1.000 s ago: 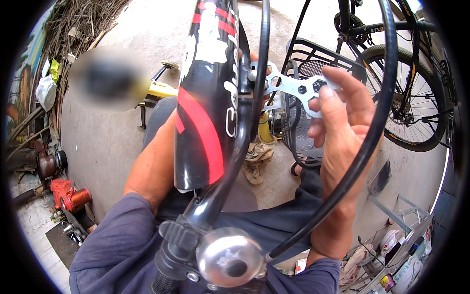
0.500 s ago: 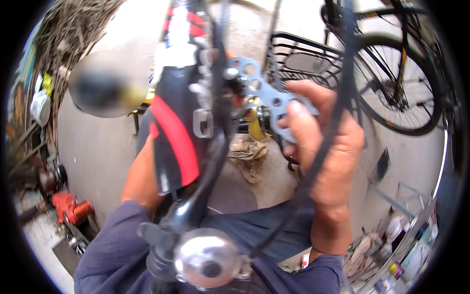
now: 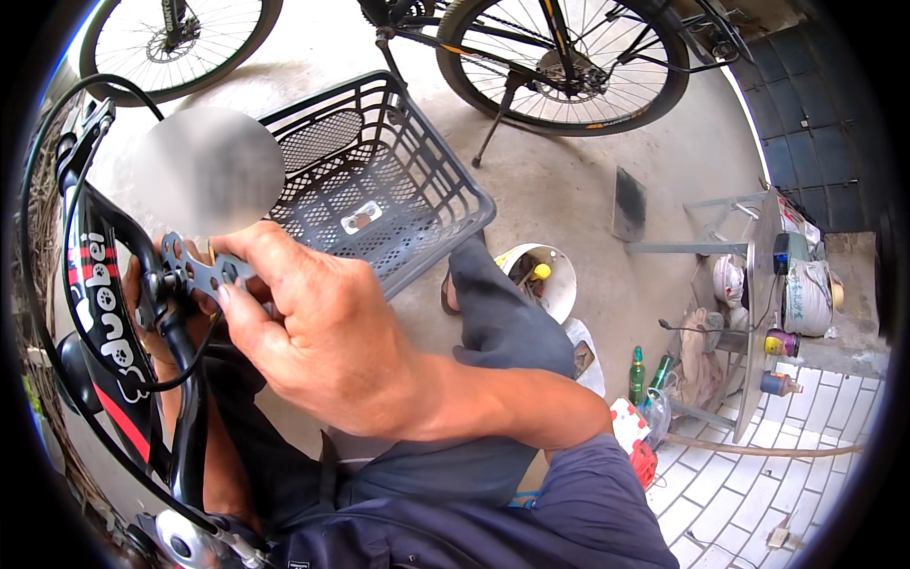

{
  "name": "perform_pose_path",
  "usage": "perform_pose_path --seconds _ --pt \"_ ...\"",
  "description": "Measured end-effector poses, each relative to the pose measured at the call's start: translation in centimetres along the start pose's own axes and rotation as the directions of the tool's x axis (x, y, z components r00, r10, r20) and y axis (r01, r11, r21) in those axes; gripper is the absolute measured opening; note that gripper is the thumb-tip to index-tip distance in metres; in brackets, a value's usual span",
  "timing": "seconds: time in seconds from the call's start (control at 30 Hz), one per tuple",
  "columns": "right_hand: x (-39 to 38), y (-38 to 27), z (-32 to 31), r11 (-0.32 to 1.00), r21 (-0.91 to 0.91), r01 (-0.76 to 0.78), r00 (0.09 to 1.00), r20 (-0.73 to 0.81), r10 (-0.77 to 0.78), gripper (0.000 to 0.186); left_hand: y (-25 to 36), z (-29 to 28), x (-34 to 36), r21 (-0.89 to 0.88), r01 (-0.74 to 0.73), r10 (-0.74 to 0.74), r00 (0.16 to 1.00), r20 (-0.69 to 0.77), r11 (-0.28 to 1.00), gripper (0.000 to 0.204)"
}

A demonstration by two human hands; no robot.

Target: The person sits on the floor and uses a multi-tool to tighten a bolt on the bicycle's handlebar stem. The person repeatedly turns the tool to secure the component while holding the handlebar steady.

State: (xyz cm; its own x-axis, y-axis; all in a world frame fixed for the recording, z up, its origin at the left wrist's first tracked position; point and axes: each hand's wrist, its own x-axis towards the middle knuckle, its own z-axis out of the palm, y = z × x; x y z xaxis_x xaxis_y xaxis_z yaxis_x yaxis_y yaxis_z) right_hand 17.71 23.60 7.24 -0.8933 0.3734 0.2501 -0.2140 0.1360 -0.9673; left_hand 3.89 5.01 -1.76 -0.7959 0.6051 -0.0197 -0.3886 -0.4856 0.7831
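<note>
So, gry wrench (image 3: 200, 276) w/ holes

A bicycle (image 3: 569, 68) stood on its kickstand (image 3: 498, 120), a white bucket (image 3: 562, 290) sat nearer on the floor (image 3: 588, 185), and two green bottles (image 3: 637, 376) stood near a bench (image 3: 753, 351) and white tiles (image 3: 815, 484).

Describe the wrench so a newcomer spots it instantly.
Find the large dark grey lattice basket, then look just below and left of it in the picture to the person's right hand. The multi-hole wrench is pinched at that hand's fingertips, beside the black handlebar. Unlike the round tubing and cables around it, it is a flat silver-grey plate with holes.
</note>
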Motion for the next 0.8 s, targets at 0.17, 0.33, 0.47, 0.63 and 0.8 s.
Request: perform_pose_path --seconds 0.17,0.33,0.47,0.63,0.8 --pt "1.2 0.1 0.6 0.996 0.083 -0.028 0.999 -0.043 0.032 0.017 -0.1 -0.1 -0.6 -0.064 -0.003 -0.002 0.997 -0.078 0.998 0.052" --pt "2.2 0.0 0.7 0.972 0.200 -0.123 0.992 0.000 0.126 0.014 0.8 -2.4 -0.4 -0.007 0.069 -0.069 0.997 -0.018 0.998 0.054" --pt "1.6 0.4 0.6 0.982 0.152 -0.110 0.993 -0.030 0.116 0.014 0.0 -1.7 -0.1 -0.037 0.098 -0.102 0.986 -0.133 0.994 0.053" --pt "0.1 -0.6 0.6 0.973 0.129 -0.193 0.980 0.069 0.185 0.019 1.1 -1.3 -0.3 -0.031 0.086 -0.087 0.995 -0.043 0.996 0.053" --pt "-1.4 -0.5 0.1 0.974 0.096 -0.207 0.975 0.101 0.197 0.027 0.6 0.7 0.2 -0.117 0.124 -0.111 0.987 0.113 0.985 0.047"
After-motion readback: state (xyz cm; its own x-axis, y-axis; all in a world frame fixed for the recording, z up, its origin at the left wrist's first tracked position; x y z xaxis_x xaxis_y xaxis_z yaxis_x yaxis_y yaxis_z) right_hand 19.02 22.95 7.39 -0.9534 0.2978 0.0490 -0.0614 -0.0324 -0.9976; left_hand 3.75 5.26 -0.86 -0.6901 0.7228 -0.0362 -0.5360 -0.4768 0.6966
